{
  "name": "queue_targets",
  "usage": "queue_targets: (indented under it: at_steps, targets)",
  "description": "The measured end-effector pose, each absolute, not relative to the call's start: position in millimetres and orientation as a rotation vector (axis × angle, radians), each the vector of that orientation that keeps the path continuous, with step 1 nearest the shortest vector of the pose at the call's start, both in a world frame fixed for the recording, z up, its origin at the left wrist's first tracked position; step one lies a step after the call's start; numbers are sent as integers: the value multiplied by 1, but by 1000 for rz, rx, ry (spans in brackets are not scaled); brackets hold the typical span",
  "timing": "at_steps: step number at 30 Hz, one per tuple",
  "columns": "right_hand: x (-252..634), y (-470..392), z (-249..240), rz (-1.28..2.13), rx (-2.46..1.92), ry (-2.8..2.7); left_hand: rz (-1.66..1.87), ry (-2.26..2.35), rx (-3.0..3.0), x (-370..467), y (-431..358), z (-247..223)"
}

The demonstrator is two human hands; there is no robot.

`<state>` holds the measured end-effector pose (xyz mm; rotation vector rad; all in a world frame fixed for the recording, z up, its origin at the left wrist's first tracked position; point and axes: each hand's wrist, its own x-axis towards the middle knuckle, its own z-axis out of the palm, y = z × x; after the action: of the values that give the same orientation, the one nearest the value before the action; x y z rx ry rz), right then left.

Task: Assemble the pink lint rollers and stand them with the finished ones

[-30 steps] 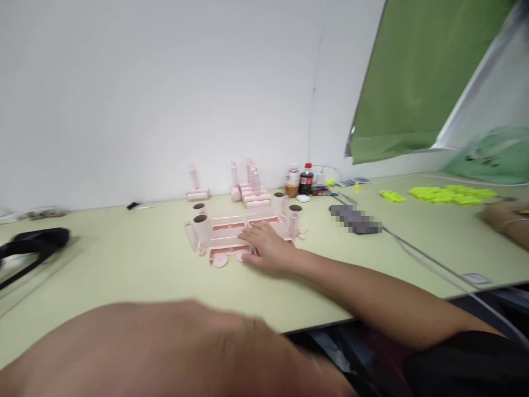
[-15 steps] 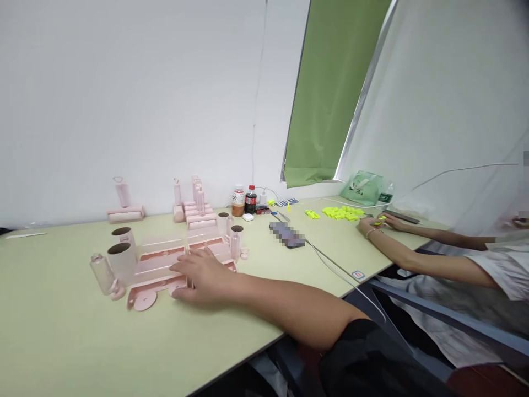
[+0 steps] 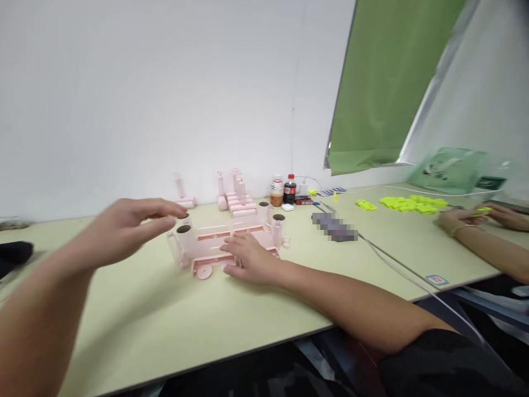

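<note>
"The right hand's fingers (image 3: 240, 246) lie slightly spread; what do they hide?"

"The middle of the pink trays (image 3: 206, 249). Any contact beneath the right hand (image 3: 256, 263) is hidden too."

"Which way do the trays run?"

"Long axis left to right, extending under the fingers and out to both sides."

"And the left hand (image 3: 124, 229)?"

"Blurred, fingers together pointing right, thumb apart, near 2 upright rolls (image 3: 185, 243) at the trays' left end. The far roll is partly hidden; I can't tell about touching."
</note>
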<state>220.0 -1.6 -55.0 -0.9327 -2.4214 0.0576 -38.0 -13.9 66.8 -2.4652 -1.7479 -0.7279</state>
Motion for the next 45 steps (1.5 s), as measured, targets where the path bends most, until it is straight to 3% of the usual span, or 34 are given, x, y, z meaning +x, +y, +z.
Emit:
queue_targets:
  at_steps: [5, 15, 21, 26, 31, 33, 35, 40, 45]
  targets:
    - [222, -3, -57, 73, -921, -2411, -314, -1793, -2450, -41, 33, 40]
    - [224, -2, -59, 103, -925, -2393, -151, -1739, -2520, -28, 47, 26]
    - [225, -1, -58, 162, -935, -2291, -331, -1631, -2430, -32, 30, 52]
    - [228, -6, -48, 313, -960, -2116, -819, -1502, -2591, -20, -12, 73]
    - [228, -20, -32, 461, -798, -2051, -1045, -1119, -2940, 9, -30, 49]
    - [228, -23, -26, 534, -829, -2014, -1041, -1189, -2868, 16, -28, 34]
    - [228, -22, -22, 572, -923, -1953, -897, -1442, -2715, 16, -24, 22]
    - [228, -16, -23, 686, -1035, -1840, -63, -1793, -2644, 12, -16, 2]
    - [232, -18, -36, 649, -938, -1912, 193, -1801, -2566, 21, -16, -12]
